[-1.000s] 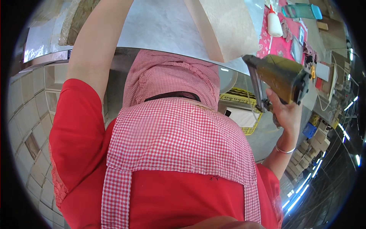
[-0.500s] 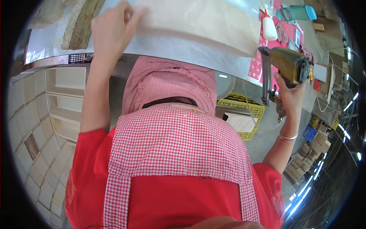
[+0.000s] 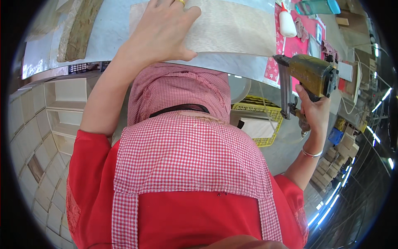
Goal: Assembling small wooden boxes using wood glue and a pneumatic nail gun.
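Note:
A thin pale wooden panel (image 3: 236,31) lies flat along the near side of the worktable. My left hand (image 3: 168,33) rests on the panel's left part with its thumb held apart and pointing along the near edge. Its fingers reach toward the upper rim of the view, where the tips are cut off. In my right hand (image 3: 314,108) is a brown and black pneumatic nail gun (image 3: 307,69), its magazine hanging down on the left. The gun's nose is close to the panel's near right corner; whether they touch I cannot tell.
A rough wood block (image 3: 78,31) lies at the table's left. On the pink cloth (image 3: 292,46) at the right are a white glue bottle (image 3: 287,23) and a teal bottle (image 3: 317,7). Below stand a yellow crate (image 3: 265,110) and, leftward, a pale shelf unit (image 3: 66,106).
My left hand has moved right, from the panel's left end onto its top. The panel, blurred and slanted before, now lies still and straighter. The nail gun remains in my right hand.

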A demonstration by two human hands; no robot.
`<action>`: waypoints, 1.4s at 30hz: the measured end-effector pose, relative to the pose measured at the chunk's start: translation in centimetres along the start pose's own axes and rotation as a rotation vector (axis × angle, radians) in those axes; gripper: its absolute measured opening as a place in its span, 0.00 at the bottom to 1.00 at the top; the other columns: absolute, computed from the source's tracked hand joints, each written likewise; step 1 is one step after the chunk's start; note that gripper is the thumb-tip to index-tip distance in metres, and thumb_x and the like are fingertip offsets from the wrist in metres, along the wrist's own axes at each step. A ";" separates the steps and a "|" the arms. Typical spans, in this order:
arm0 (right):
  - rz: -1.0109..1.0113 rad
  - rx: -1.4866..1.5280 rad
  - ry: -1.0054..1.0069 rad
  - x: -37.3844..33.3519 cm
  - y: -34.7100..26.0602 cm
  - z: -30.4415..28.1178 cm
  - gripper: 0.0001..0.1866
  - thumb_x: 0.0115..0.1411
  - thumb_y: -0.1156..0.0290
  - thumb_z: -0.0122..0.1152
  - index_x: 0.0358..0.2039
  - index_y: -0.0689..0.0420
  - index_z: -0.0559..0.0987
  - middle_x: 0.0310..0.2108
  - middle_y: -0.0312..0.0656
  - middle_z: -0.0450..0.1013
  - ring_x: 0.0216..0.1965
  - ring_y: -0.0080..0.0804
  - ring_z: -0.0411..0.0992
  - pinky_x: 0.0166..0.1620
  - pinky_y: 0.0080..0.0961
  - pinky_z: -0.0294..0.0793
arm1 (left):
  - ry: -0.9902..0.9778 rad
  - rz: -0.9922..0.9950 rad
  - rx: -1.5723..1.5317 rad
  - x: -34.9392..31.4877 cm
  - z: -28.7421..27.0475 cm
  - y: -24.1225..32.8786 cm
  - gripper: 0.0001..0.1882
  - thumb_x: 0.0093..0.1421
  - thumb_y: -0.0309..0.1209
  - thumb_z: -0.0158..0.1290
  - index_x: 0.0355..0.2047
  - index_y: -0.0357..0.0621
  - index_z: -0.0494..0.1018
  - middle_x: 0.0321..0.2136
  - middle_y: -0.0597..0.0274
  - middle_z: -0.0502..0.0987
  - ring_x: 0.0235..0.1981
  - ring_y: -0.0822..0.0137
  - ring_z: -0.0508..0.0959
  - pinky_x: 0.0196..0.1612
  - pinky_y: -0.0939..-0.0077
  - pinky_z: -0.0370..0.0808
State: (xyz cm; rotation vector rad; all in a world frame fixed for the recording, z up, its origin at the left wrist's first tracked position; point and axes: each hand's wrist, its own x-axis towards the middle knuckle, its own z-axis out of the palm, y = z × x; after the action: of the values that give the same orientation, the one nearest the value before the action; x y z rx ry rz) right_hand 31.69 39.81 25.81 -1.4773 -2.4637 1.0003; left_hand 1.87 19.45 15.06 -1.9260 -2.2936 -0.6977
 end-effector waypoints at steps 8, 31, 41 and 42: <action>-0.018 0.024 0.031 -0.2 0.6 0.6 0.11 0.57 0.66 0.71 0.34 0.60 0.81 0.16 0.29 0.69 0.13 0.13 0.61 0.16 0.16 0.57 | -0.267 -0.159 0.035 1.6 -4.2 2.5 0.34 0.36 0.47 0.69 0.40 0.37 0.73 0.51 0.38 0.69 0.53 0.44 0.69 0.58 0.50 0.63; -0.198 -0.017 -0.054 -1.3 -1.9 3.3 0.16 0.55 0.61 0.74 0.39 0.58 0.83 0.23 0.28 0.73 0.18 0.13 0.62 0.21 0.16 0.60 | -0.196 -0.197 -0.033 3.4 -2.7 5.2 0.30 0.38 0.46 0.69 0.38 0.41 0.75 0.45 0.42 0.72 0.50 0.48 0.72 0.55 0.50 0.66; -0.331 -0.035 -0.015 -1.1 -3.4 3.2 0.15 0.56 0.65 0.73 0.40 0.59 0.81 0.22 0.29 0.73 0.16 0.13 0.62 0.19 0.16 0.60 | 0.132 -0.087 0.081 0.4 2.7 2.6 0.40 0.38 0.50 0.71 0.47 0.39 0.71 0.55 0.35 0.66 0.60 0.41 0.64 0.62 0.44 0.59; -0.264 0.005 -0.005 -1.2 -3.3 3.1 0.15 0.56 0.66 0.73 0.40 0.59 0.81 0.21 0.29 0.73 0.16 0.13 0.62 0.19 0.16 0.60 | 0.339 -0.005 0.134 0.6 1.1 2.8 0.44 0.38 0.51 0.71 0.50 0.38 0.70 0.58 0.33 0.63 0.63 0.39 0.61 0.64 0.42 0.57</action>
State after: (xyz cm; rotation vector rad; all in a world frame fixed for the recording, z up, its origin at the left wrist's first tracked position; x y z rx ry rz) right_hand 28.61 36.30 25.59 -1.1088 -2.5695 0.9562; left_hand 4.71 20.72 15.06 -1.6029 -2.0803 -0.7796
